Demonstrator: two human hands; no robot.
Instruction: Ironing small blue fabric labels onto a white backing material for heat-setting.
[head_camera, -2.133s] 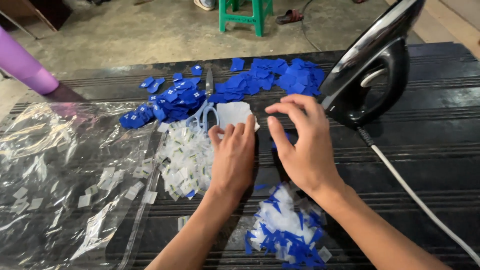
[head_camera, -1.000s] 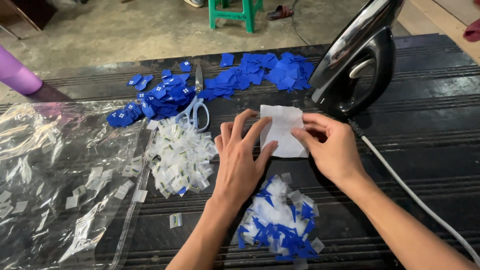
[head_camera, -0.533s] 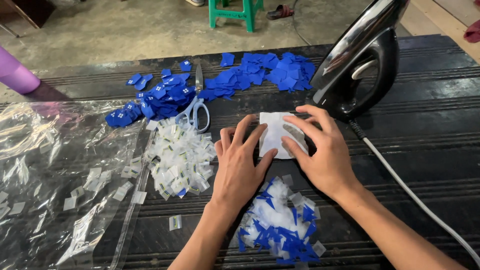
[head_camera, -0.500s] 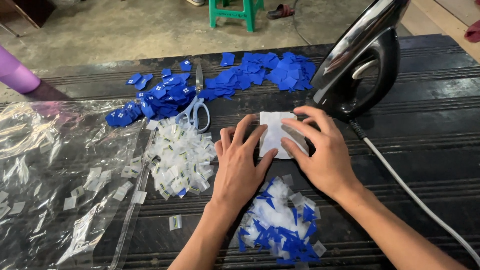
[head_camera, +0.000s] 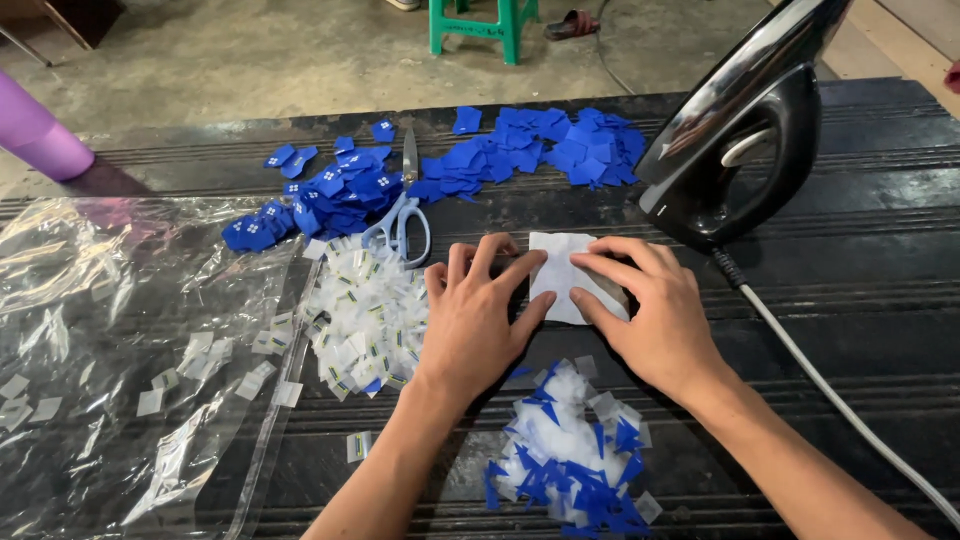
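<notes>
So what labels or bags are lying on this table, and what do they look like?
White paper piece: flat under both hands' fingertips, roughly square.
Blue labels: heap at the far edge, small squares.
Clear-wrapped labels: pale pile beside the left hand.
Plastic bag: transparent, crinkled, far left.
Blue-and-white scraps: near edge.

Iron (head_camera: 745, 140) top cut by far edge; its cord (head_camera: 830, 385) runs off right. White paper piece (head_camera: 562, 275) partly under both hands. Prints on blue tags (head_camera: 345, 190) too small to tell.
</notes>
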